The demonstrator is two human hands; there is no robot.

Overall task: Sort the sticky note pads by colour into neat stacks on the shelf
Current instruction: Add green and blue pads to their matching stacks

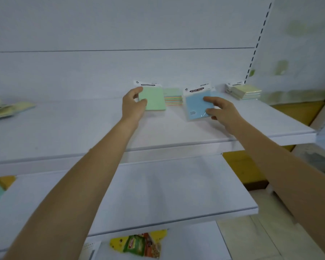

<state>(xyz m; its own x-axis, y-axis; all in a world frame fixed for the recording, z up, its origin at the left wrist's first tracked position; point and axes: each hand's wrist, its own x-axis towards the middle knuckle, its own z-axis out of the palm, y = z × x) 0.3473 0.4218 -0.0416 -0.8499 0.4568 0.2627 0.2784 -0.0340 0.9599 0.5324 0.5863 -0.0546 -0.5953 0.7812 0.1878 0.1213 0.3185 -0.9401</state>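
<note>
Both hands reached over the white shelf [83,126]. The left hand [132,107] gripped a green pad [155,98] beside a multicoloured stack [174,99]; the right hand [221,111] gripped a blue pad [196,106]. A pale yellow stack [245,91] sat further right; loose pads [6,108] lay far left.

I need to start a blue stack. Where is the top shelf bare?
Bare: the wide stretch between the loose pads at far left and the left hand, plus the front strip. Crowded: the back right, with the multicolour stack and yellow stack.
</note>
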